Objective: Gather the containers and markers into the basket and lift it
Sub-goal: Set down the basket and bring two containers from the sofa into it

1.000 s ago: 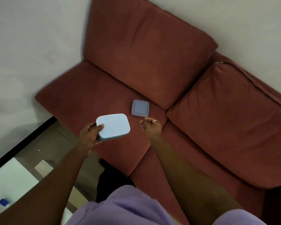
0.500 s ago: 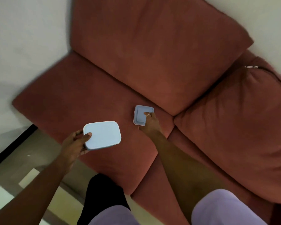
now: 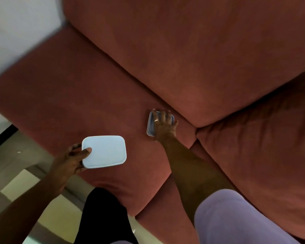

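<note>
Small blue container (image 3: pixel 150 126) hugs the back cushion (image 3: pixel 183 67), right hand (image 3: pixel 164 124) splayed on top; left hand (image 3: pixel 67 162) pinches pale rounded container (image 3: pixel 106 152) over open seat.

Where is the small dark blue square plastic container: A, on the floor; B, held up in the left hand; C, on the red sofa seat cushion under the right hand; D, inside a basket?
C: the small dark blue square plastic container lies on the red sofa seat cushion with the right hand spread over it; the left hand holds a larger light blue container.
</note>
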